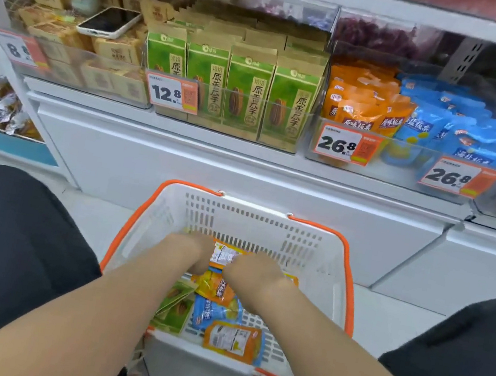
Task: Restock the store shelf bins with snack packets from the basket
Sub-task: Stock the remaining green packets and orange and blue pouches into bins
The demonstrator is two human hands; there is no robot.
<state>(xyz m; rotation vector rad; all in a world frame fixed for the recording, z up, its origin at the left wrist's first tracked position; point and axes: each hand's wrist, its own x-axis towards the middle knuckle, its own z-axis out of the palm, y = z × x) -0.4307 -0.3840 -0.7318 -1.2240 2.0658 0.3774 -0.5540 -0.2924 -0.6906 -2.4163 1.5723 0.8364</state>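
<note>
A white basket [245, 220] with orange handles stands on the floor below the shelf. Both my hands reach into it. My left hand [191, 252] and my right hand [251, 274] each grip an edge of one orange snack packet [224, 257] near the basket's far wall. Under them lie another orange packet [214, 288], a blue packet [211, 310], a green seed packet [174, 309] and an orange packet [232, 341] face down. On the shelf, clear bins hold green seed packets [233, 88], orange packets [360, 105] and blue packets [457, 126].
A phone [109, 22] lies on brown boxes [68, 39] in the left bin. Price tags hang on the bin fronts. White cabinet fronts [241, 180] run below the shelf. My knees in dark cloth flank the basket on both sides.
</note>
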